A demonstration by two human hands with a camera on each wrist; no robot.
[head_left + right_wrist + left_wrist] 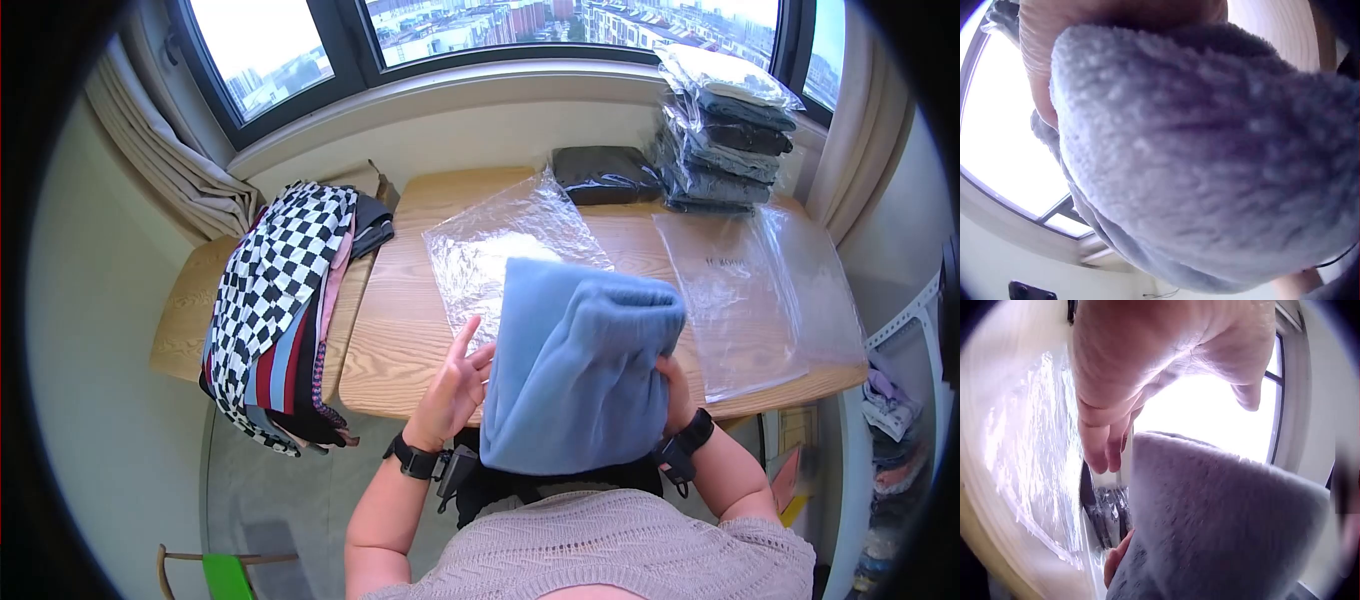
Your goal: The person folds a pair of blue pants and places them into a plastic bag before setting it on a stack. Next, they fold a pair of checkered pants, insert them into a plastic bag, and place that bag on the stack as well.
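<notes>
A folded light-blue fleecy garment [580,370] is held up in front of the body, above the table's front edge. My right hand [677,395] grips its right side, the thumb on the near face; in the right wrist view the fluffy cloth [1197,162] covers most of that hand [1122,14]. Beside the left edge, my left hand [458,390] has its fingers spread and holds nothing. The left wrist view shows this hand [1160,356] over the cloth [1210,519], thumb and fingers apart.
Clear plastic bags lie on the wooden table [390,340], one behind the garment [480,250], others at the right [740,300]. A dark packed bag [605,174] and a stack of bagged clothes [725,140] stand at the back. Patterned clothes [280,270] are heaped at the left.
</notes>
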